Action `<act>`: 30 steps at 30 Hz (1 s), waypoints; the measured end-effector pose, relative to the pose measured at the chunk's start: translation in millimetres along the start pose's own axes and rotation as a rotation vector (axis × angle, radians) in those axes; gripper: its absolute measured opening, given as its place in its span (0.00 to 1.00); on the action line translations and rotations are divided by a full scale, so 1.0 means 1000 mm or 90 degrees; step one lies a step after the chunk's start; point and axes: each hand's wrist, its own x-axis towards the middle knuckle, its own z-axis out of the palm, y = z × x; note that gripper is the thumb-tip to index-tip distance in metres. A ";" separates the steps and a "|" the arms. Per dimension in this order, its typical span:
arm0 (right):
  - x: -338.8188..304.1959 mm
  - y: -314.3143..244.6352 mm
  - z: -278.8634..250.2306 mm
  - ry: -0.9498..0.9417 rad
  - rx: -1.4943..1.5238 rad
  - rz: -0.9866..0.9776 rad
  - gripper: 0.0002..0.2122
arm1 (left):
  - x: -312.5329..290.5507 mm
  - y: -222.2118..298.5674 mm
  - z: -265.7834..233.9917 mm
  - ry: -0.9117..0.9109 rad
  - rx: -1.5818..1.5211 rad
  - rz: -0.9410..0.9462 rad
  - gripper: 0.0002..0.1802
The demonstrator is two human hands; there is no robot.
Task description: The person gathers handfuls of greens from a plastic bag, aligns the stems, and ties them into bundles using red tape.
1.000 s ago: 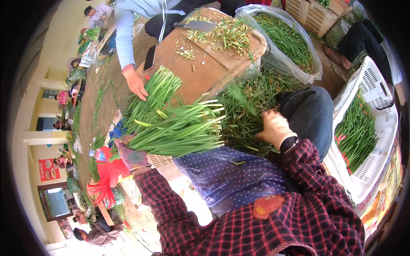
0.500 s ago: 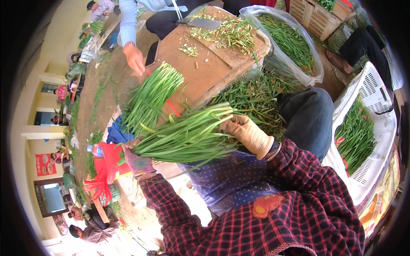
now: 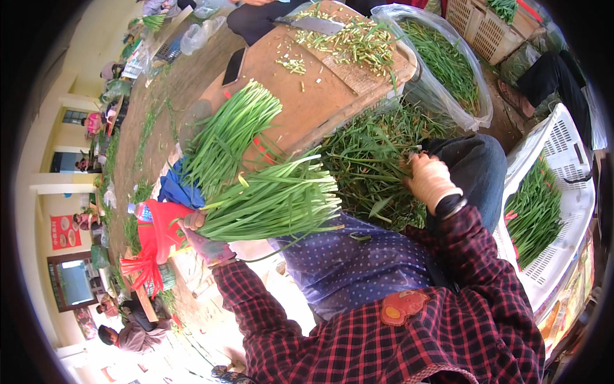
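Note:
My left hand (image 3: 203, 238), in a stained glove, is closed round the leafy end of a bunch of garlic chives (image 3: 275, 205). The bunch lies level over my lap, its pale cut stems fanned to the right. My right hand (image 3: 432, 180), in a tan glove, is at the heap of loose chive leaves (image 3: 364, 166) beside my knee. Its fingers are bent together against the leaves, and what they hold is hidden. Just beyond the held bunch, a second bunch of chives (image 3: 238, 131) rests on the near left edge of the brown board (image 3: 288, 118).
A cleaver (image 3: 316, 24) and chopped stem ends (image 3: 358, 51) lie on the board, with a phone (image 3: 235, 66) at its left. Chives fill a clear plastic bag (image 3: 476, 105) and a white crate (image 3: 572, 211) on the right. Red ties (image 3: 150, 269) hang at left.
My right hand has left the stem ends of the held bunch and moved right to the leaf heap. The co-worker's hand has drawn back from beside the phone.

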 end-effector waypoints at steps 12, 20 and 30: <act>-0.008 -0.131 0.020 -0.284 0.766 -0.129 0.21 | -0.026 -0.051 0.087 0.072 0.115 0.038 0.27; -0.006 -0.076 0.041 -0.027 0.345 -0.061 0.13 | -0.048 -0.045 0.071 0.037 0.112 0.020 0.31; -0.003 -0.042 0.002 -0.001 0.069 -0.095 0.23 | -0.051 -0.035 0.067 -0.125 0.034 -0.017 0.30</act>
